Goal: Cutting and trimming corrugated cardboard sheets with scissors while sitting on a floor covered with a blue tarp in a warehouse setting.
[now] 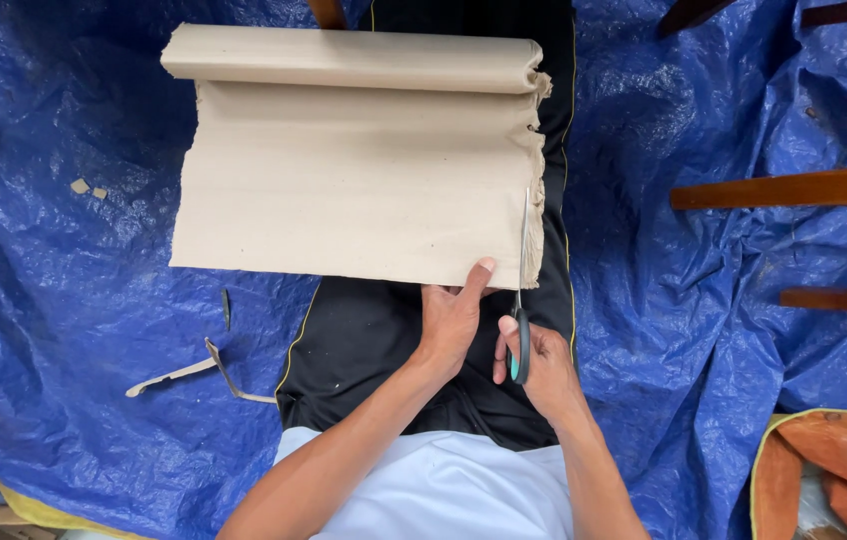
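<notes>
Blue plastic tarpaulin [74, 330], crinkled and glossy, covers nearly the whole floor in the head view, with a yellow edge showing at the lower left corner. A person sits on it with legs stretched forward in black trousers [364, 340] piped in yellow, a white shirt at the bottom edge.

Across the legs lies a sheet of beige cardboard [354, 190], its far end curled into a roll, its right edge ragged. The left hand [452, 320] presses the near edge of the sheet, thumb on top and fingers underneath, so its grip is closed on the cardboard. The right hand [534, 360] has its fingers through the teal handles of a pair of scissors [522, 290], grip wrapped around them; the blades point away and run up into the sheet close to its right edge, just beside the left thumb.

On the tarpaulin to the left lie thin cardboard strips [189, 372] and a few small scraps [81, 186]. Brown wooden bars [794, 187] cross the tarpaulin at right, and an orange sack [824, 455] with a yellow rim sits at the lower right corner.
</notes>
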